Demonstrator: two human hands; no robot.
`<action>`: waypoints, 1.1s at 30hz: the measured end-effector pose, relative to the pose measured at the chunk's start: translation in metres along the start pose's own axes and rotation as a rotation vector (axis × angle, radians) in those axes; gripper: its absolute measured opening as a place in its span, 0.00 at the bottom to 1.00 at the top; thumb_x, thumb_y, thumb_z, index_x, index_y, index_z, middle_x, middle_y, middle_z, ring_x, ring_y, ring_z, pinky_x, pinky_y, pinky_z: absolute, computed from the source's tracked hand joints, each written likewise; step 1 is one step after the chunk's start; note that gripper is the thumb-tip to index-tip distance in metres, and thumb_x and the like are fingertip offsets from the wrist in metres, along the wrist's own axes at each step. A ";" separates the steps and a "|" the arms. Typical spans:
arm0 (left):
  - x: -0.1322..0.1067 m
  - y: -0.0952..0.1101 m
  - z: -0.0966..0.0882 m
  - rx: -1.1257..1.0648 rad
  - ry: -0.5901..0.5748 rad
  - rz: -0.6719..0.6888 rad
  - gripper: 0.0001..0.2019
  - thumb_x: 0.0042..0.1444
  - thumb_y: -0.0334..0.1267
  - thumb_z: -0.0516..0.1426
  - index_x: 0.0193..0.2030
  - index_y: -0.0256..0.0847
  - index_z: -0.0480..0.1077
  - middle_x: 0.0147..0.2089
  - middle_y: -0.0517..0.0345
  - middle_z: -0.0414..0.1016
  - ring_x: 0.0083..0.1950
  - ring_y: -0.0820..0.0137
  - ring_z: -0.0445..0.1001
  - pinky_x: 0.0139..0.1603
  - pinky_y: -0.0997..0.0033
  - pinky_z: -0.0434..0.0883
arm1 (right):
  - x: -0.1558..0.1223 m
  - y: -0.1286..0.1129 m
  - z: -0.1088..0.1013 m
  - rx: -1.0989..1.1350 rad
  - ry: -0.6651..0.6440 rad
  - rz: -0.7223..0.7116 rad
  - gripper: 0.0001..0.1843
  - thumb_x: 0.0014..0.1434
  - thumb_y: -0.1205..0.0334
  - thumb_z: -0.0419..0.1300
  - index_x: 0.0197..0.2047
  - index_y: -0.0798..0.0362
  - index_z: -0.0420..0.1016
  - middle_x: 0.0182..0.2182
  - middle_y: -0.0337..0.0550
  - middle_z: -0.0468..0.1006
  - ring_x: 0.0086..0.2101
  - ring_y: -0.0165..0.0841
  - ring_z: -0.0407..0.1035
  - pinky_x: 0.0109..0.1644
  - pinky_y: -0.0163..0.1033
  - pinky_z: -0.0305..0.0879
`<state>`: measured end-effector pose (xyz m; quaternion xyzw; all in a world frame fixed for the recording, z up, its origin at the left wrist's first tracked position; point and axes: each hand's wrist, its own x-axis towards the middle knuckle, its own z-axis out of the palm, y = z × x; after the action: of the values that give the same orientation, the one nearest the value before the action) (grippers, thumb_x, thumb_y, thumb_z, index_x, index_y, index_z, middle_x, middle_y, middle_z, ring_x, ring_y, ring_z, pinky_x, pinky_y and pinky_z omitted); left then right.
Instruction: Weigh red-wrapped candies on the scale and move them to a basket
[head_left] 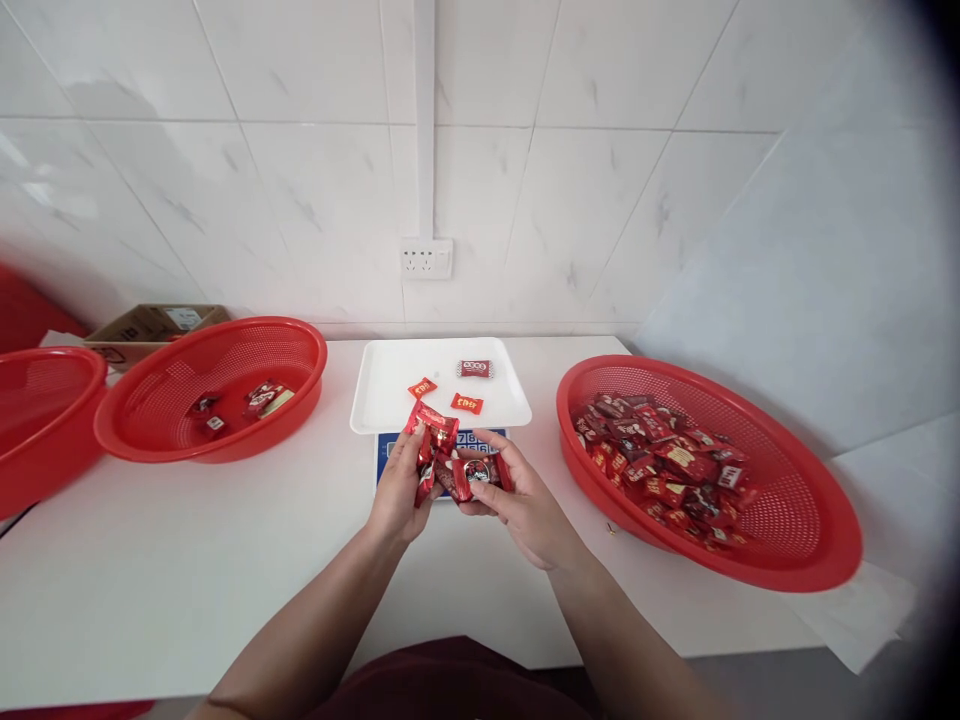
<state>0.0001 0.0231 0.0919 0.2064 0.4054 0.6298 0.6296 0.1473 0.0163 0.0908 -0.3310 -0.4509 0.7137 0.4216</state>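
Note:
Both hands meet in front of a white weighing tray [375,385]. My left hand [399,490] is closed around several red wrapped candies [436,424]. My right hand [529,505] pinches a red and dark wrapped candy [478,474] between thumb and fingers, close against the left hand's bunch. On the tray lie two small red-and-yellow candies [466,403] and one larger dark red candy [475,369]. Below the tray, the blue keypad [386,445] of the scale is partly hidden by my hands.
A red perforated basket [795,500] heaped with wrapped candies stands at the right. To the left, another red basket [300,400] holds a few packets, beside a further red basket [52,420] and a cardboard box [120,350]. A wall socket [427,259] is behind the white table [225,580].

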 end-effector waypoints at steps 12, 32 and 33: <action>-0.009 0.014 -0.018 -0.033 0.040 0.008 0.19 0.43 0.48 0.65 0.35 0.38 0.67 0.22 0.68 0.65 0.17 0.82 0.59 0.11 0.86 0.53 | 0.062 -0.032 -0.011 -0.564 0.146 -0.222 0.27 0.53 0.57 0.60 0.56 0.48 0.61 0.45 0.44 0.71 0.33 0.31 0.69 0.33 0.38 0.71; -0.014 -0.018 -0.017 0.157 -0.071 0.025 0.18 0.48 0.50 0.61 0.39 0.39 0.69 0.29 0.61 0.73 0.25 0.75 0.70 0.24 0.77 0.69 | -0.008 0.030 -0.013 -0.208 -0.108 0.102 0.19 0.54 0.49 0.61 0.43 0.53 0.68 0.27 0.38 0.72 0.28 0.29 0.68 0.29 0.35 0.65; -0.013 -0.018 -0.016 0.157 -0.077 0.036 0.18 0.48 0.50 0.62 0.38 0.39 0.69 0.29 0.61 0.73 0.26 0.75 0.70 0.26 0.77 0.69 | -0.009 0.027 -0.014 -0.201 -0.100 0.098 0.20 0.53 0.49 0.62 0.43 0.54 0.68 0.26 0.38 0.73 0.28 0.29 0.68 0.29 0.35 0.65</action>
<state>0.0005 0.0044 0.0724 0.2863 0.4253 0.5989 0.6152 0.1551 0.0072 0.0610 -0.3571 -0.5238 0.7005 0.3277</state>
